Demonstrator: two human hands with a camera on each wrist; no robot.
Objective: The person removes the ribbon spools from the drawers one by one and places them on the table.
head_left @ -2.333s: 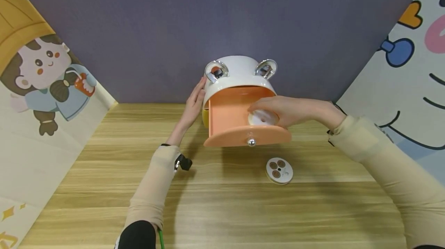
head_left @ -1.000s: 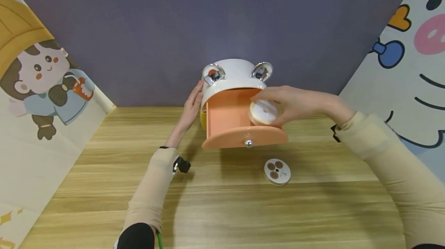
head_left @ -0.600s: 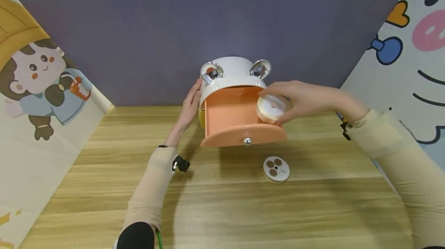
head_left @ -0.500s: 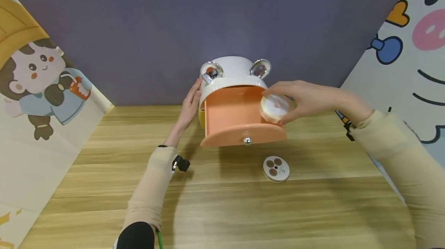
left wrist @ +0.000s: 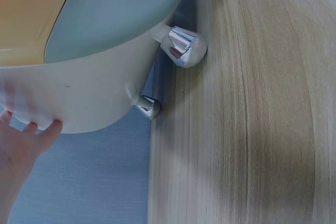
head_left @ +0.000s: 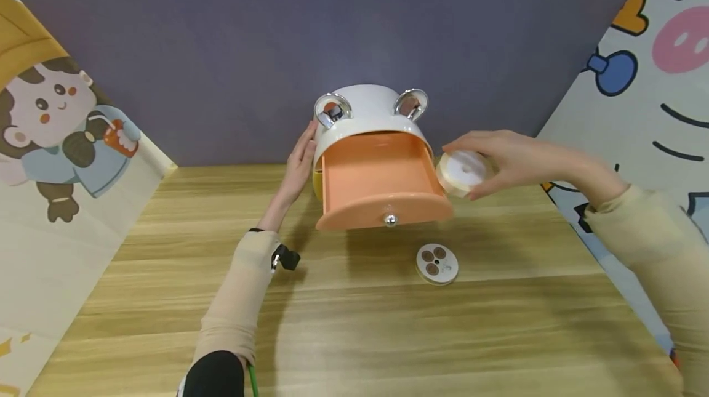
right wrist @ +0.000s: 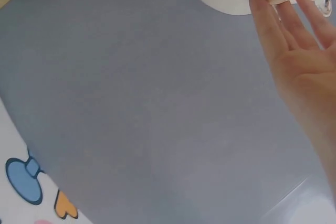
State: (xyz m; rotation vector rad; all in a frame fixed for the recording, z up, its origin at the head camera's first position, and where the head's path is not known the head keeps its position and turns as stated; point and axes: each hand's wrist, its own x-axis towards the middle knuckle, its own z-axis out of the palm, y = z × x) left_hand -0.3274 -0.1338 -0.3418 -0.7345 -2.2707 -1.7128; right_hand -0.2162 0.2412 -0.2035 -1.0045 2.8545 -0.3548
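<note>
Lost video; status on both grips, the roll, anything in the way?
Right grip holds white roll, right of open drawer. Left grip against box. Disc on table, likely no obstacle.

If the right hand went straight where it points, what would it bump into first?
Likely the orange drawer, met by the white disc the right hand holds; relative height is unclear.
</note>
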